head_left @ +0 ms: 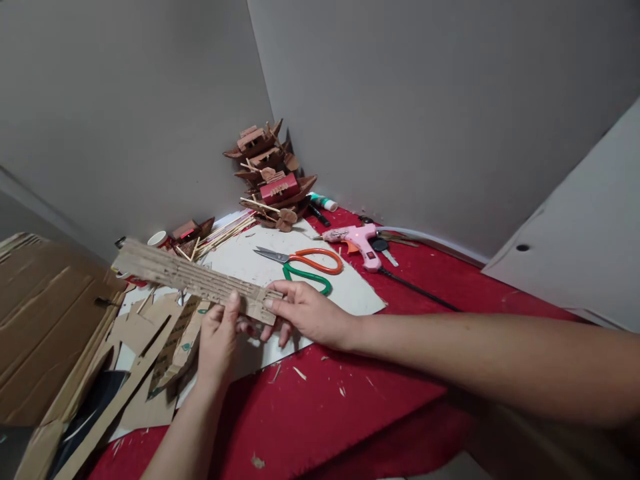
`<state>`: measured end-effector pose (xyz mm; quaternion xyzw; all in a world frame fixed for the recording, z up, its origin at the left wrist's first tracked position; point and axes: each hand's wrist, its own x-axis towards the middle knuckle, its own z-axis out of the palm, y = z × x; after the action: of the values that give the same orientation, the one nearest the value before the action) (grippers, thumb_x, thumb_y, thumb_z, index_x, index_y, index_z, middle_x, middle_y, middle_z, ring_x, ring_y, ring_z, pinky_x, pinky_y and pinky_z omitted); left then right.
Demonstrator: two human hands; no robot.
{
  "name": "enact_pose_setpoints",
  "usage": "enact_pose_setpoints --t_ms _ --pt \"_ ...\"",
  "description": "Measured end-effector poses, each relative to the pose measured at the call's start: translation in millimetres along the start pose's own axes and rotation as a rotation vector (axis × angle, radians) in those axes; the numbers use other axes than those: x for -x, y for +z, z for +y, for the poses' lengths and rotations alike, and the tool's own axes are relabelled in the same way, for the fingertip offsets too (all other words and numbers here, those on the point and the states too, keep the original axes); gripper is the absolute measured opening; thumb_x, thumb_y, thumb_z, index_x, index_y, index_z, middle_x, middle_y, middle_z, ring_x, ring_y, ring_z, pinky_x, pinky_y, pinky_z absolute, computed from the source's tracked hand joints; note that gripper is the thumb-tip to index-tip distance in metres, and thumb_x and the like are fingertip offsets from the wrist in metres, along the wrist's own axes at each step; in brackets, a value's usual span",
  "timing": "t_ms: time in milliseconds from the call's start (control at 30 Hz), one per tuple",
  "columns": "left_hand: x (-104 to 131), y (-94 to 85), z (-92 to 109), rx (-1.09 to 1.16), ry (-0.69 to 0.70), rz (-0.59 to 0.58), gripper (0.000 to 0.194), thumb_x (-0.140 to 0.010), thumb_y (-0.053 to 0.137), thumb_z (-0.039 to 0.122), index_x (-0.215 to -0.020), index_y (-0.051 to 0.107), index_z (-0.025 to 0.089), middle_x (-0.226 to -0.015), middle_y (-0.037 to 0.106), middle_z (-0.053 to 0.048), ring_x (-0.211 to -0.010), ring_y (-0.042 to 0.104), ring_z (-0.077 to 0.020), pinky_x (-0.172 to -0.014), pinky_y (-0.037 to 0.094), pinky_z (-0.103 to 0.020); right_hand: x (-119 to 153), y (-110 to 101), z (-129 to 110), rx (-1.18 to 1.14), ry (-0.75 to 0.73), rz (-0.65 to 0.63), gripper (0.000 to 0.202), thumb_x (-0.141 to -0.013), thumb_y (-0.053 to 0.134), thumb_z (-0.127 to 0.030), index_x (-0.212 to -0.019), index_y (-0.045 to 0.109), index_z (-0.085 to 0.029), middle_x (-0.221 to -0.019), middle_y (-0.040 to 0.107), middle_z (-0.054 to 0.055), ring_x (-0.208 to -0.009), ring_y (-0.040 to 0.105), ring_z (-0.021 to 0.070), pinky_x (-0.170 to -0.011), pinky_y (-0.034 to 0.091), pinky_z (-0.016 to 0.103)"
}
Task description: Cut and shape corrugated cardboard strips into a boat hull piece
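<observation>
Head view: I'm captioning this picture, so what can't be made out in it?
All in the head view:
Ridged brown cardboard strip: far end blurred.
Left hand: some fingers hidden behind the strip.
Black cord: rest hidden behind the right forearm.
Red-roofed brown model boat: roof markings too small.

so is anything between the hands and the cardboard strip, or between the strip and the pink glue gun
Nothing visible separates the left hand or right hand from the cardboard strip; both grip it directly. Between the strip and the glue gun, the scissors lie on the white sheet.
</observation>
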<state>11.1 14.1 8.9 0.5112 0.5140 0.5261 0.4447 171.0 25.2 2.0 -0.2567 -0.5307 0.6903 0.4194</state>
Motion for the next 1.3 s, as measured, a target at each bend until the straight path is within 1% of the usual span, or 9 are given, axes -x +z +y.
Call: enact_pose_setpoints --t_ms 200,333,500,600,700,767,867,1033,1300 --pt "7.3 1.7 2.0 -0.060 -0.002 -0.033 0.046 -0.078 0.061 0.046 -0.045 0.049 0.017 -0.040 0.050 0.001 -0.039 0.046 -0.0098 -0.043 0.037 -0.021 4.1 0.9 0.3 0.143 0.013 -0.024 0.020 -0.085 0.052 -0.032 -0.075 0.054 -0.015 -0.060 0.063 -0.001 -0.049 0.061 0.0088 -0.040 0.046 0.014" --pt "8.6 0.0 2.9 0.045 -0.042 -0.100 0.043 -0.078 0.062 0.043 -0.045 0.051 0.017 -0.042 0.053 0.000 -0.039 0.048 -0.0110 -0.044 0.040 -0.023 5.7 1.5 -1.5 0.199 0.042 -0.029 0.024 -0.089 0.045 -0.027 -0.070 0.052 -0.015 -0.052 0.060 -0.003 -0.040 0.055 0.0065 -0.036 0.042 0.013" --pt "9.2 -1.0 1.7 0.149 -0.030 -0.105 0.039 -0.078 0.062 0.040 -0.048 0.057 0.017 -0.043 0.054 0.000 -0.040 0.048 -0.0118 -0.043 0.041 -0.024 4.9 0.0 -2.7 0.143 0.058 -0.083 0.025 -0.093 0.039 -0.027 -0.073 0.049 -0.016 -0.047 0.057 -0.005 -0.035 0.052 0.0055 -0.033 0.040 0.011" --pt "9.9 -2.9 3.8 0.028 0.017 -0.054 0.038 -0.078 0.062 0.041 -0.049 0.059 0.016 -0.044 0.054 0.000 -0.041 0.047 -0.0114 -0.044 0.039 -0.024 3.8 -1.4 -2.3 0.124 0.131 -0.113 0.022 -0.094 0.038 -0.029 -0.077 0.046 -0.017 -0.037 0.051 -0.008 -0.028 0.047 0.0065 -0.028 0.035 0.010" --pt "13.1 -3.1 5.6 -0.243 0.156 0.013 0.044 -0.080 0.059 0.042 -0.044 0.057 0.016 -0.043 0.053 -0.001 -0.043 0.047 -0.0114 -0.046 0.038 -0.023 3.1 -1.6 -1.3 0.079 0.187 -0.085 0.024 -0.093 0.041 -0.033 -0.075 0.047 -0.018 -0.033 0.045 -0.010 -0.023 0.040 0.0052 -0.025 0.029 0.009" --pt "17.2 -1.1 6.0 -0.362 0.266 0.065 0.045 -0.081 0.058 0.041 -0.043 0.055 0.017 -0.043 0.052 0.000 -0.045 0.048 -0.0117 -0.048 0.037 -0.024 2.8 -0.4 -1.2 -0.001 0.197 -0.056 0.023 -0.090 0.046 -0.034 -0.074 0.047 -0.018 -0.039 0.048 -0.010 -0.026 0.045 0.0052 -0.025 0.032 0.010" --pt "24.9 4.0 6.1 -0.411 0.336 0.106 0.044 -0.082 0.057 0.041 -0.044 0.055 0.018 -0.045 0.052 0.001 -0.046 0.048 -0.0122 -0.048 0.038 -0.024 2.7 3.3 -2.2 -0.080 0.208 -0.007 0.019 -0.085 0.050 -0.028 -0.070 0.046 -0.018 -0.049 0.051 -0.008 -0.033 0.053 0.0070 -0.026 0.037 0.012" --pt "32.2 10.5 5.5 -0.420 0.327 0.096 0.044 -0.083 0.055 0.041 -0.045 0.054 0.017 -0.046 0.053 0.000 -0.047 0.049 -0.0123 -0.049 0.038 -0.024 3.4 7.4 -3.8 -0.042 0.274 0.091 0.013 -0.078 0.044 -0.020 -0.066 0.046 -0.017 -0.046 0.051 -0.007 -0.030 0.051 0.0082 -0.025 0.037 0.013" --pt "26.2 15.8 1.1 -0.198 0.184 0.009 0.046 -0.080 0.057 0.047 -0.047 0.054 0.016 -0.044 0.052 0.001 -0.045 0.046 -0.0109 -0.047 0.035 -0.023 3.4 9.5 -0.1 0.018 0.332 0.088 0.010 -0.063 0.041 -0.012 -0.069 0.047 -0.017 -0.048 0.056 -0.003 -0.029 0.049 0.0096 -0.026 0.038 0.016"
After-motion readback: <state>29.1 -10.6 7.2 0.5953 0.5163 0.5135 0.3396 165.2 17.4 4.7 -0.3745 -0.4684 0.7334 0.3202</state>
